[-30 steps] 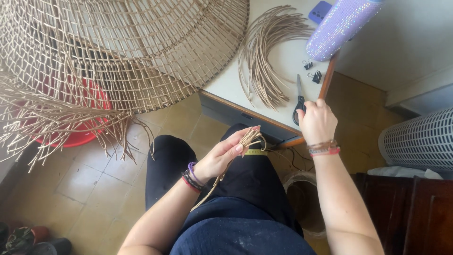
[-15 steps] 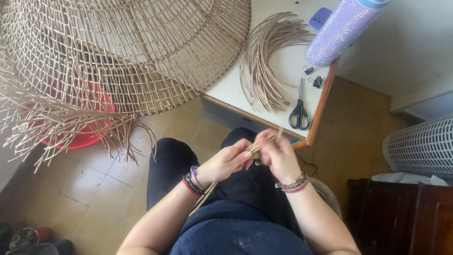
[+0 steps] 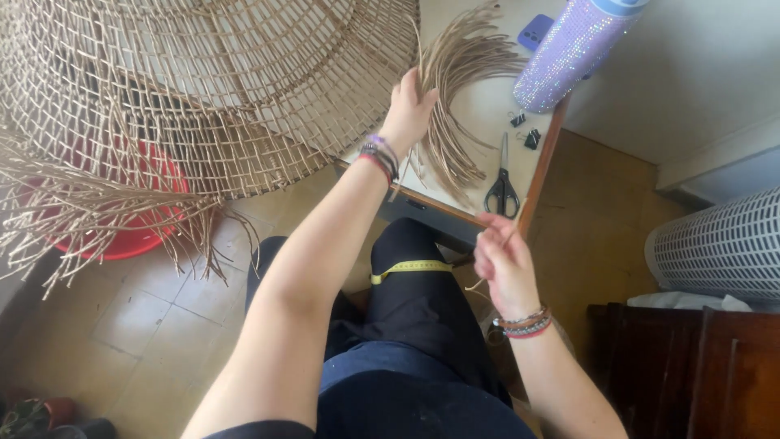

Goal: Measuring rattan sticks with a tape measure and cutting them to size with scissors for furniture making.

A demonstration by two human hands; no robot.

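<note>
Left hand (image 3: 410, 106) closes on the cane bundle (image 3: 455, 97) beside the basket (image 3: 203, 89); right hand (image 3: 502, 260) pinches one strand (image 3: 510, 232), likely mid-weave.

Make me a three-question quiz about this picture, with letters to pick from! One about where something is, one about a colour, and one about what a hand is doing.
1. Where do the scissors lie?
A. on the floor
B. on the white table
C. on the person's lap

2. What colour is the tub under the big woven basket?
A. red
B. green
C. white

3. What is the left hand doing?
A. holding the scissors
B. resting on a knee
C. reaching into the bundle of cane strands

Answers: 1 B, they rest near the table's edge. 2 A, red shows through the weave. 3 C, its grip is among the strands; the right hand pinches one thin strand.
</note>
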